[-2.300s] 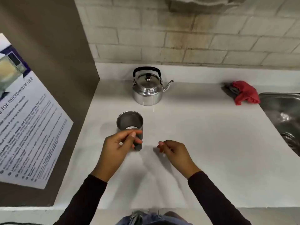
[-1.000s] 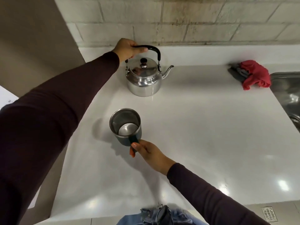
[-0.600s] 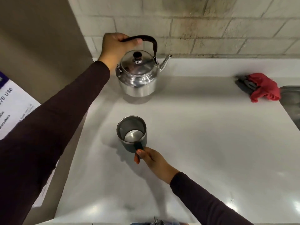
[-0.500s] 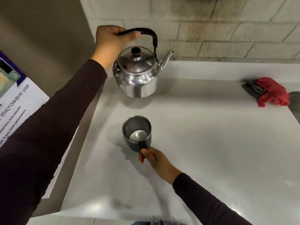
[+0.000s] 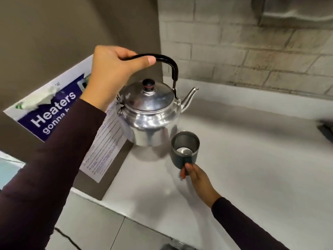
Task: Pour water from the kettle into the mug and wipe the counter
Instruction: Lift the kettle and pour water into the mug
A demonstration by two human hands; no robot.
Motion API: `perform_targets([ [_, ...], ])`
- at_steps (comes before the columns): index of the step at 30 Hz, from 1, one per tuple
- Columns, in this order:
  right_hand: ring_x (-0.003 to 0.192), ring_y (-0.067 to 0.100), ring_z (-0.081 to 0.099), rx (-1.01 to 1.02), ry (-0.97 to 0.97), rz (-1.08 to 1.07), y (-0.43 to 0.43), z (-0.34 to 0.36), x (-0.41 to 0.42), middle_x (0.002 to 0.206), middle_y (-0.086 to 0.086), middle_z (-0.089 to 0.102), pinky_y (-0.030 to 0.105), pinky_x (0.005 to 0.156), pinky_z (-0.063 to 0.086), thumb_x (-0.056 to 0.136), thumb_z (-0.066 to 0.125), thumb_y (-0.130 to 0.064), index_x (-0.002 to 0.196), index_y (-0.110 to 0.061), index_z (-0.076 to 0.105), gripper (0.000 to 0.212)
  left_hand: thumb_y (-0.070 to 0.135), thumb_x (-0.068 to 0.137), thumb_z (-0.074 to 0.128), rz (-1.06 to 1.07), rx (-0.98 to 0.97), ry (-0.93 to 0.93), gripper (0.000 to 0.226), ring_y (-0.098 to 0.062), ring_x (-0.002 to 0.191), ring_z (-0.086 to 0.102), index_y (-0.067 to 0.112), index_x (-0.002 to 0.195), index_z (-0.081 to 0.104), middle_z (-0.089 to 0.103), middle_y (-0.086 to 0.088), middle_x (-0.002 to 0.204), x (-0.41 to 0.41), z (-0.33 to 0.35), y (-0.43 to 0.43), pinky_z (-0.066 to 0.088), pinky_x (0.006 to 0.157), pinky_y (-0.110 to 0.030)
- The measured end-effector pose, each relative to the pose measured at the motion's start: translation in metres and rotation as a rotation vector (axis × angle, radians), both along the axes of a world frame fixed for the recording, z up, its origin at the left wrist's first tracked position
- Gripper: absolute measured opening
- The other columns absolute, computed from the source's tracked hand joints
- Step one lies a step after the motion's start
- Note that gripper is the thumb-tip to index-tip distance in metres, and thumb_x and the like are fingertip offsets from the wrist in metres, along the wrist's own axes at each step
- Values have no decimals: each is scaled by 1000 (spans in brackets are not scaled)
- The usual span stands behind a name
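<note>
A shiny metal kettle (image 5: 149,116) with a black handle hangs in the air, upright, its spout pointing right. My left hand (image 5: 113,76) is closed around the left part of that handle. Just right of and below the kettle stands a dark mug (image 5: 185,149) with a steel inside, on the white counter (image 5: 252,159). The mug looks empty. My right hand (image 5: 196,177) holds the mug's handle at its near side. No water is running from the spout.
A brown panel with a printed notice (image 5: 59,105) stands at the left of the counter. A brick wall (image 5: 252,47) runs behind. A dark cloth edge (image 5: 327,130) shows at the far right. The counter's front edge lies near the bottom.
My left hand has lifted the kettle off the counter and carried it nearer, next to the mug. My right hand stays on the mug's handle. The view has swung left.
</note>
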State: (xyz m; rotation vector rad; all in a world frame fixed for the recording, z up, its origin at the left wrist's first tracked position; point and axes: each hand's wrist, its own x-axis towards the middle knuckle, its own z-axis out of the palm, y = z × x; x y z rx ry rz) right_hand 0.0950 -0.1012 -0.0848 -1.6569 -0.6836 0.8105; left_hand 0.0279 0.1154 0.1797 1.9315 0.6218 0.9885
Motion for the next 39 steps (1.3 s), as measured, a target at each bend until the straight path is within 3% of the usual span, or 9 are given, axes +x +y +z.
perform_targets([
  [2,80,24,56,15,-4,9,-1,1,-1,76,11,58,29,83,42,102,33,-20,72,-5,53,39,43,61,81,28,5,29,25,1,34,40,21,59,69,49,18,35,-17,1,-8,49,60,-18],
  [5,80,24,56,19,3,6,1,1,-1,75,11,59,31,83,42,102,33,-21,71,-6,53,40,32,68,81,47,-2,70,17,3,32,42,20,64,69,50,19,34,-36,-2,-18,35,42,-7],
  [8,80,22,57,25,21,2,1,0,-1,75,11,59,25,81,42,102,33,-23,69,-7,53,41,28,69,81,83,2,108,21,4,33,43,10,74,74,53,18,36,-50,-9,-25,32,40,-5],
  [11,80,22,58,28,31,-3,1,-3,-1,75,10,59,15,76,41,101,33,-25,68,-9,53,41,28,68,82,98,34,168,31,3,35,43,1,80,75,57,8,47,-56,-16,-30,34,42,-7],
  [14,77,17,56,38,39,-16,2,-6,-1,73,8,59,8,73,41,101,33,-25,69,-9,53,41,30,67,82,105,66,242,26,-1,49,54,8,79,77,69,-9,64,-58,-20,-38,42,48,-8],
  [18,75,16,55,51,38,-18,3,-7,0,72,8,58,6,70,39,101,34,-24,68,-9,53,41,34,64,82,127,75,279,13,-18,63,64,27,67,72,75,-13,74,-60,-23,-42,52,58,-20],
  [23,70,9,53,49,40,-14,2,-7,-1,73,9,57,6,69,39,102,34,-23,69,-7,52,40,34,65,82,126,87,325,13,-37,71,68,25,67,73,74,-19,74,-62,-23,-50,57,68,-42],
  [30,74,15,54,54,61,-19,2,-8,0,74,10,58,6,70,39,101,35,-25,69,-8,53,40,33,65,82,104,56,372,16,0,43,51,20,69,74,70,-8,61,-62,-26,-48,41,42,-9],
  [39,71,11,53,50,56,-19,2,-6,-1,73,10,57,4,68,39,102,34,-23,69,-8,52,40,30,68,82,131,87,375,21,5,31,47,11,75,76,63,5,48,-65,-19,-52,34,37,-3],
])
